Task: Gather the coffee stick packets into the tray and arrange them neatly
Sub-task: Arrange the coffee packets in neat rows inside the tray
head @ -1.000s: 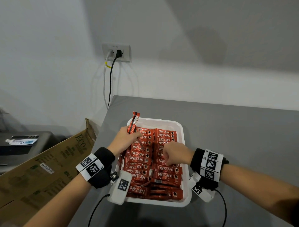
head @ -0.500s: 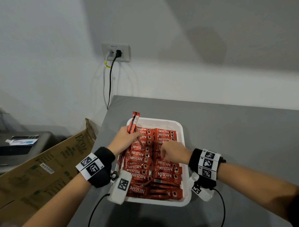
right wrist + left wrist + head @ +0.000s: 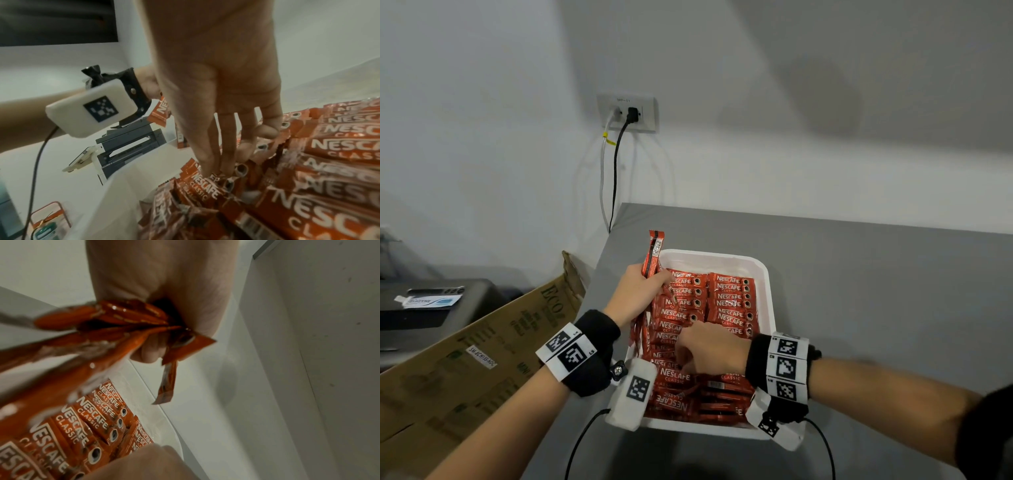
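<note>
Head view: left hand (image 3: pixel 635 296) grips a bunch of packets (image 3: pixel 652 255) over the tray (image 3: pixel 768 291); right hand (image 3: pixel 714 346) fingers dig in, seemingly pinching one. Light, slippery, floppy; hold mid-length.

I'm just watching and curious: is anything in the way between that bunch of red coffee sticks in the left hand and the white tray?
Nothing separate blocks it. The left hand grips the bunch of sticks right over the tray; only packets already lying there and the right hand working among them fill the space.
</note>
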`<state>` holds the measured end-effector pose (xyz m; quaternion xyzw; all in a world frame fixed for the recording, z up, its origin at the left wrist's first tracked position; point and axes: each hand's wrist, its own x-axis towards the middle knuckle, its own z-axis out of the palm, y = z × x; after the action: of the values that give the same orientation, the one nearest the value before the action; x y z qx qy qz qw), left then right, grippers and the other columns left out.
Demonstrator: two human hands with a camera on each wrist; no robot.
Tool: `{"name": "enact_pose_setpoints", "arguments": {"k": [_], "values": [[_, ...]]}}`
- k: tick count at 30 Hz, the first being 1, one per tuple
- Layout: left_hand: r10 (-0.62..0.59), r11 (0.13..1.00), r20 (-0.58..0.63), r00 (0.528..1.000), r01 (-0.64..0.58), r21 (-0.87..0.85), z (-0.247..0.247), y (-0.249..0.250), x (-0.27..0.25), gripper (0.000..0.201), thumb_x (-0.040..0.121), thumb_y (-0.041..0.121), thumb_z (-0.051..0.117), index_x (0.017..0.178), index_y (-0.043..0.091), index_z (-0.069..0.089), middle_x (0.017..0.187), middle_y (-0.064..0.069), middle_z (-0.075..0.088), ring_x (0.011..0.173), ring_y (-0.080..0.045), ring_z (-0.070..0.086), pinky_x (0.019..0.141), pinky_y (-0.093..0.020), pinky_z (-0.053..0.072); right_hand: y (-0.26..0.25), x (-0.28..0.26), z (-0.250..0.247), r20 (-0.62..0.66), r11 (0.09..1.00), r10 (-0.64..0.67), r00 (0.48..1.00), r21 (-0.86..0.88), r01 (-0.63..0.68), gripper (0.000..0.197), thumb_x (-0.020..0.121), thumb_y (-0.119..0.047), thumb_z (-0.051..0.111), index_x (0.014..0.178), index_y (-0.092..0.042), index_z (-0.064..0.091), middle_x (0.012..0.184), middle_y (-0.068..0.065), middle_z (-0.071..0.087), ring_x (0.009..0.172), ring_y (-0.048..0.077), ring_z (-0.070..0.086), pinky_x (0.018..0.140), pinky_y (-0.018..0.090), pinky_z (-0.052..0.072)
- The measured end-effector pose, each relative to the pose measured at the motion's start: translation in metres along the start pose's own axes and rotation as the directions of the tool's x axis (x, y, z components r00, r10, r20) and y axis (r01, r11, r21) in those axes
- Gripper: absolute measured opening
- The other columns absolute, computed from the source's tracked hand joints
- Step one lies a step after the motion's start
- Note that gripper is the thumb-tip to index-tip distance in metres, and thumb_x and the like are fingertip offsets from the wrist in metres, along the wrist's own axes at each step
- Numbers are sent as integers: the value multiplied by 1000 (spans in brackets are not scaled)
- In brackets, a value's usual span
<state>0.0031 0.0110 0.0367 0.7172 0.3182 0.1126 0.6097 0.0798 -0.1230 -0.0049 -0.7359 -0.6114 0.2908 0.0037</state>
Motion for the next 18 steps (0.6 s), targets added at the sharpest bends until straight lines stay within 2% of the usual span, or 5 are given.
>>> {"name": "enact_pose_setpoints", "arguments": {"k": [2, 6, 12, 16, 18], "values": [[-2, 1000, -20, 1000, 2, -11, -2, -1, 0, 11, 88, 11, 56, 80, 4, 56, 47, 6, 57, 48, -7, 57, 61, -24, 47, 0, 0, -3, 24, 1000, -6, 1000, -3, 6, 16, 87, -14, 65, 100, -6, 69, 103, 9, 69, 91, 24, 65, 78, 34, 54], [-17, 1000, 0, 1000, 17, -23, -2, 1, -1, 9, 87, 12, 55, 89, 4, 56, 74, -7, 64, 66, -20, 63, 67, -28, 52, 13, -8, -15, 13, 999, 34, 999, 31, -35, 16, 84, -5, 63, 97, -7, 71, 100, 6, 71, 89, 22, 67, 81, 36, 56], [9, 999, -7, 1000, -9, 40, 1, 4, 1, 14, 85, 12, 54, 83, 1, 61, 84, -20, 61, 78, -31, 62, 81, -42, 52, 8, -22, -7, 93, 997, -68, 993, 46, 64, 22, 86, -20, 67, 104, -7, 69, 107, 5, 68, 97, 19, 64, 88, 32, 52], [26, 999, 2, 1000, -26, 45, 2, 5, 1, 20, 89, 12, 50, 76, 2, 61, 77, -12, 64, 75, -24, 62, 78, -36, 51, -1, -18, 4, 138, 998, -58, 989, -12, 60, 30, 84, -27, 70, 107, -8, 67, 107, 9, 67, 94, 25, 64, 85, 39, 54], [22, 999, -2, 1000, -22, 29, 2, 4, 1, 17, 90, 12, 49, 81, 3, 61, 74, -7, 65, 74, -21, 63, 78, -33, 51, -4, -16, 6, 151, 998, -60, 987, -26, 65, 28, 82, -28, 71, 103, -8, 69, 103, 9, 69, 91, 25, 65, 83, 40, 54]]}}
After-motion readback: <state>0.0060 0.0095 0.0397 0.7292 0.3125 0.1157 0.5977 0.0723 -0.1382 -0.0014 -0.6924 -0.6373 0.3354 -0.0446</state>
